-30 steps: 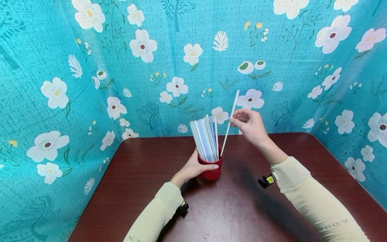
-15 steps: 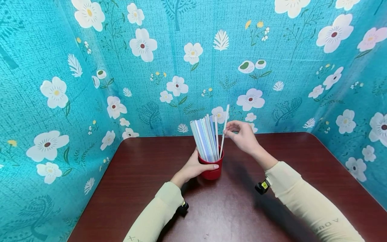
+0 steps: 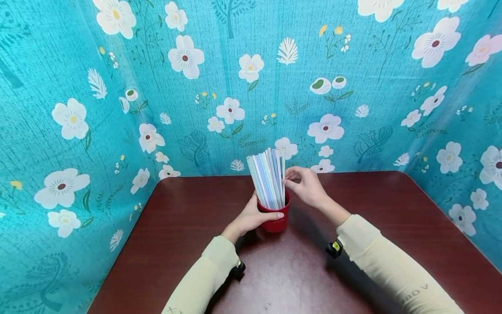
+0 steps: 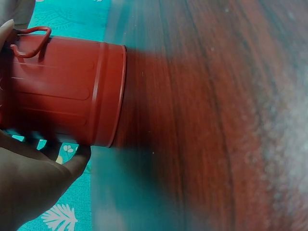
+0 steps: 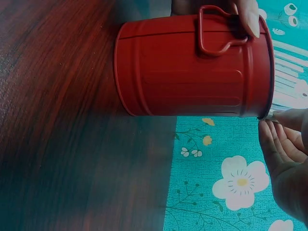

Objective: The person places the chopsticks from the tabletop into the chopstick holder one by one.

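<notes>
A small red metal bucket (image 3: 275, 226) stands upright on the table, with a wire handle visible on its side in both wrist views. My left hand (image 3: 251, 219) grips it around the left side, thumb across the front. Pale and bluish drinking straws (image 3: 266, 181) fill it, leaning left. At the bucket's right rim, my right hand (image 3: 307, 187) pinches a white straw (image 3: 283, 163) between thumb and fingertips. That straw's lower end is inside the bucket, hidden by the rim. In the right wrist view, the right fingertips are close to the bucket's rim.
The dark red-brown wooden table (image 3: 176, 244) extends on both sides of the bucket. Turquoise floral cloth (image 3: 219, 65) hangs behind the table and along its sides. A small black camera (image 3: 334, 248) sits on the right wrist.
The right hand has moved down and left with the pinched straw, whose lower part has gone deeper into the bucket beside the other straws. The left hand and bucket have stayed put.
</notes>
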A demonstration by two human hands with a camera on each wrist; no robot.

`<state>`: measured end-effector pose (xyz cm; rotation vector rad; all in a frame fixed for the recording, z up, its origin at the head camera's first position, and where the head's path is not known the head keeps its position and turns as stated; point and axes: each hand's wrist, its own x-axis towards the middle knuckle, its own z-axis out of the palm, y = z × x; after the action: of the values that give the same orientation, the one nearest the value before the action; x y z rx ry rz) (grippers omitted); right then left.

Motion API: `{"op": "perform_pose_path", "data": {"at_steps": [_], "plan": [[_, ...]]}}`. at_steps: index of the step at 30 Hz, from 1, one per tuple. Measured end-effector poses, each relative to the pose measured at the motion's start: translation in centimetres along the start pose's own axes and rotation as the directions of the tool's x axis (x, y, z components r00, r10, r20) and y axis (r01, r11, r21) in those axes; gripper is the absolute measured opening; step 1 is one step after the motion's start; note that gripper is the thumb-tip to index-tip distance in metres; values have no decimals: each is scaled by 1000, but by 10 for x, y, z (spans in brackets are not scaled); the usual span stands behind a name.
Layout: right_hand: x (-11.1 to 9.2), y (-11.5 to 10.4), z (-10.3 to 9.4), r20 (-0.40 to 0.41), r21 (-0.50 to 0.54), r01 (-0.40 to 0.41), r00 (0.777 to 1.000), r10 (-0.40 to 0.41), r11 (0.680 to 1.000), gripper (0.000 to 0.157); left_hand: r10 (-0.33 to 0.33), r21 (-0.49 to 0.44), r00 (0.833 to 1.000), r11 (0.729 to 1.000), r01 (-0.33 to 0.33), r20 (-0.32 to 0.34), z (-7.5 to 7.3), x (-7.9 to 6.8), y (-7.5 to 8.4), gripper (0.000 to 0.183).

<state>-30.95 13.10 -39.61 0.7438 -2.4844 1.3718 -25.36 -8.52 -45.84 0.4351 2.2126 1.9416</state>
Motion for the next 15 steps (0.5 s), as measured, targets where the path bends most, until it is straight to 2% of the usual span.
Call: {"op": "perform_pose_path", "data": {"at_steps": [8, 15], "plan": [[3, 1, 3, 17, -13, 2, 1000, -2, 1000, 13, 10, 10, 1000, 1000, -10, 1, -4, 3, 2, 100], [-2, 0, 0, 12, -23, -45, 999, 45, 999, 19, 8, 5, 1000, 1000, -8, 15, 0, 4, 1, 100]]}}
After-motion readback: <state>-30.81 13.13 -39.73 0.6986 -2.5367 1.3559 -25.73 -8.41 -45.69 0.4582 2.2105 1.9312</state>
